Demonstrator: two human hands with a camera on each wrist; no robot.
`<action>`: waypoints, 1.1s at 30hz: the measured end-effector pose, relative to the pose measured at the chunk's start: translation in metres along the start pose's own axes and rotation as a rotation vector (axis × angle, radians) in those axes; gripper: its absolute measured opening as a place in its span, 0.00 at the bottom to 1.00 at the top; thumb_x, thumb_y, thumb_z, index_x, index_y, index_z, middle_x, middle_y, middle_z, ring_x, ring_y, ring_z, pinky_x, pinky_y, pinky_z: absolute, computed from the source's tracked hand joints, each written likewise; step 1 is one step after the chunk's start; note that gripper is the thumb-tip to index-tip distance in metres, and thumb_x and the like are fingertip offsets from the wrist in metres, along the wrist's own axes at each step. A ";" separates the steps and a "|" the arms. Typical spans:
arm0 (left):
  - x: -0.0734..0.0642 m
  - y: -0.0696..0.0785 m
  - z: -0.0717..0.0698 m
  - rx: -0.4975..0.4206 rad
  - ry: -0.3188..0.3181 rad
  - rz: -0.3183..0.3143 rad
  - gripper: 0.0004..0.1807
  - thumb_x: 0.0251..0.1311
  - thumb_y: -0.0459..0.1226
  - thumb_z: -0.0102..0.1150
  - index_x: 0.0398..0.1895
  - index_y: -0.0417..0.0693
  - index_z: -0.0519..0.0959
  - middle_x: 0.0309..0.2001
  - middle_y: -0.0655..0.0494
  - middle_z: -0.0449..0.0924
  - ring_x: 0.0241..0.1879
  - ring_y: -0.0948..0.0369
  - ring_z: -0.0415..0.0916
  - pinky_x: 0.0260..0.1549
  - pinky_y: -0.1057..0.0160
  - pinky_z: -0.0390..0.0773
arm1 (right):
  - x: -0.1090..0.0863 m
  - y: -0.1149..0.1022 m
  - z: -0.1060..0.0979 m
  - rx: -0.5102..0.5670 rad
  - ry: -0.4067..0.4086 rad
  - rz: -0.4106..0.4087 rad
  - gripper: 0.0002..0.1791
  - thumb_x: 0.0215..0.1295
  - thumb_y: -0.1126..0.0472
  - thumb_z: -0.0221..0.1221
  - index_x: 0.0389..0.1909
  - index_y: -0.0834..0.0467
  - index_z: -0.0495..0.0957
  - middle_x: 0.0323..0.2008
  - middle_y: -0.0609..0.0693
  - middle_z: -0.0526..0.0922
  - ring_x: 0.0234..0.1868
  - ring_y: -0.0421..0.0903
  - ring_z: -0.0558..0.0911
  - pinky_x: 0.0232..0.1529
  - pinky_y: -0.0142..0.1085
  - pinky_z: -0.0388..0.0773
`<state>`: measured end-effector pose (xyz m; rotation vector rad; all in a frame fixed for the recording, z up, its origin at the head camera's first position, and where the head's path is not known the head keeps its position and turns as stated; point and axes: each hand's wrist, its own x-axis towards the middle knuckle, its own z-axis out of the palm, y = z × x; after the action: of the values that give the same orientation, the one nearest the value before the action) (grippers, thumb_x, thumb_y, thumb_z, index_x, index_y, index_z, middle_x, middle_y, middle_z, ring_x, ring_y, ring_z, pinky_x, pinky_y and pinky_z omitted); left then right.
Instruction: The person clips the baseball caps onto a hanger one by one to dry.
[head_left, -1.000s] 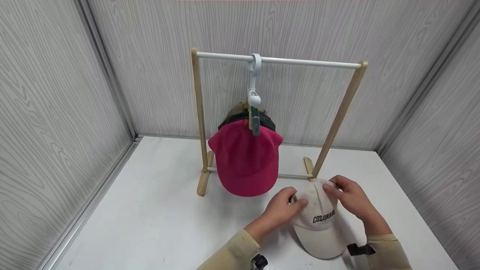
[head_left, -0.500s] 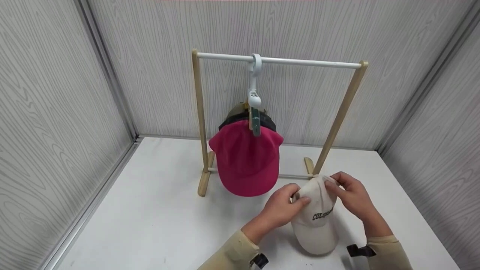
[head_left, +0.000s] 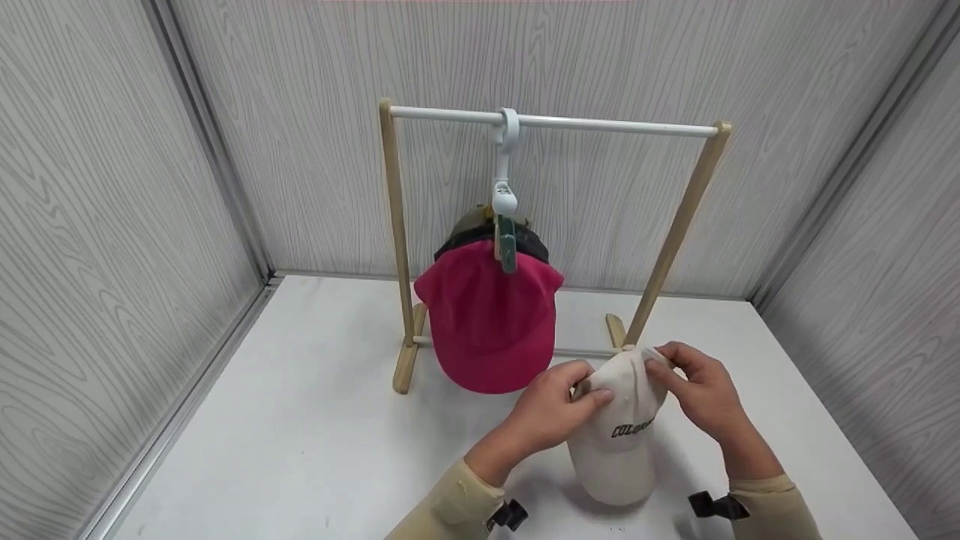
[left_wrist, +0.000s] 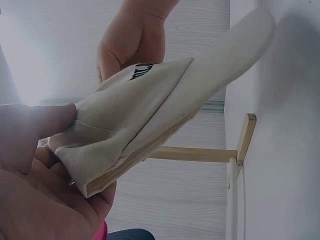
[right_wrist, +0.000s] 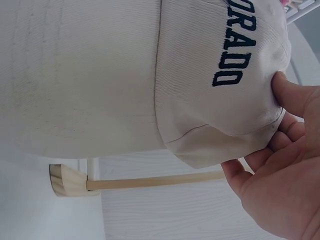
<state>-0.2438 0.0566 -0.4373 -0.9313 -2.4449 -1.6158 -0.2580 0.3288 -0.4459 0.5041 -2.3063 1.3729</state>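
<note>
A cream baseball cap [head_left: 615,450] with dark lettering hangs between both hands, brim down, close over the white table. My left hand [head_left: 551,405] pinches the crown's left side, thumb on the outside and fingers behind. On the other side, my right hand [head_left: 701,386] pinches the upper crown between thumb and fingers. The left wrist view shows the cap [left_wrist: 135,115] side-on, its crown folded flat. In the right wrist view, dark raised letters run across the crown front [right_wrist: 260,90]. Left of the hands, a pink cap [head_left: 491,322] hangs on the rack.
The rack has a white top bar [head_left: 615,124] and wooden posts [head_left: 679,236]. From the bar hangs a white hook [head_left: 504,150] with a green clip [head_left: 508,247] at the pink cap. A dark cap [head_left: 529,241] shows behind it. Grey wood-grain panels [head_left: 322,195] enclose the white table [head_left: 300,435].
The cream cap has risen slightly and shifted left, and its brim has swung left and narrowed in view. Both hands keep their hold. The caps on the rack stay put.
</note>
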 end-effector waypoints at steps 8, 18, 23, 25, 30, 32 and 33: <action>-0.005 0.009 -0.016 0.036 0.006 0.035 0.14 0.77 0.46 0.71 0.36 0.51 0.78 0.29 0.64 0.67 0.33 0.68 0.66 0.32 0.66 0.68 | 0.000 -0.010 0.004 0.078 -0.002 -0.073 0.02 0.74 0.74 0.68 0.43 0.70 0.85 0.38 0.50 0.88 0.42 0.42 0.85 0.48 0.28 0.79; -0.011 0.014 -0.035 0.042 0.045 0.033 0.09 0.75 0.43 0.73 0.43 0.49 0.84 0.35 0.66 0.73 0.38 0.67 0.71 0.39 0.63 0.74 | -0.004 -0.025 0.013 0.076 0.019 -0.114 0.04 0.72 0.76 0.68 0.40 0.65 0.86 0.35 0.50 0.85 0.40 0.42 0.82 0.46 0.29 0.77; -0.014 0.013 -0.043 0.037 0.066 0.047 0.09 0.75 0.43 0.73 0.41 0.50 0.83 0.34 0.65 0.73 0.39 0.65 0.71 0.40 0.62 0.74 | -0.001 -0.031 0.019 0.099 0.012 -0.123 0.02 0.72 0.74 0.69 0.41 0.67 0.85 0.34 0.50 0.85 0.39 0.43 0.82 0.45 0.30 0.78; -0.015 0.012 -0.047 0.038 0.073 0.049 0.09 0.75 0.43 0.73 0.42 0.50 0.83 0.34 0.65 0.72 0.39 0.65 0.71 0.40 0.61 0.73 | 0.000 -0.034 0.022 0.101 0.015 -0.122 0.02 0.73 0.74 0.69 0.40 0.66 0.85 0.34 0.50 0.84 0.39 0.43 0.82 0.44 0.30 0.78; -0.018 0.013 -0.056 0.021 0.091 0.058 0.09 0.74 0.43 0.74 0.41 0.50 0.83 0.32 0.66 0.70 0.37 0.65 0.70 0.38 0.62 0.71 | 0.004 -0.041 0.029 0.100 0.023 -0.121 0.02 0.73 0.74 0.69 0.40 0.66 0.85 0.34 0.50 0.85 0.38 0.43 0.82 0.43 0.31 0.78; -0.019 0.013 -0.060 0.009 0.094 0.066 0.10 0.74 0.43 0.74 0.40 0.50 0.82 0.31 0.65 0.69 0.36 0.65 0.70 0.37 0.62 0.71 | 0.005 -0.044 0.031 0.104 0.023 -0.122 0.02 0.73 0.73 0.69 0.41 0.68 0.85 0.34 0.50 0.85 0.38 0.43 0.82 0.43 0.31 0.78; -0.019 0.014 -0.062 0.001 0.095 0.070 0.10 0.74 0.42 0.74 0.40 0.50 0.82 0.31 0.65 0.70 0.36 0.65 0.70 0.37 0.63 0.71 | 0.006 -0.046 0.033 0.106 0.025 -0.122 0.02 0.73 0.73 0.69 0.42 0.68 0.85 0.34 0.49 0.85 0.38 0.43 0.82 0.43 0.31 0.78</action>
<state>-0.2374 -0.0010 -0.4057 -0.9070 -2.3242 -1.5969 -0.2454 0.2784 -0.4231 0.6455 -2.1538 1.4390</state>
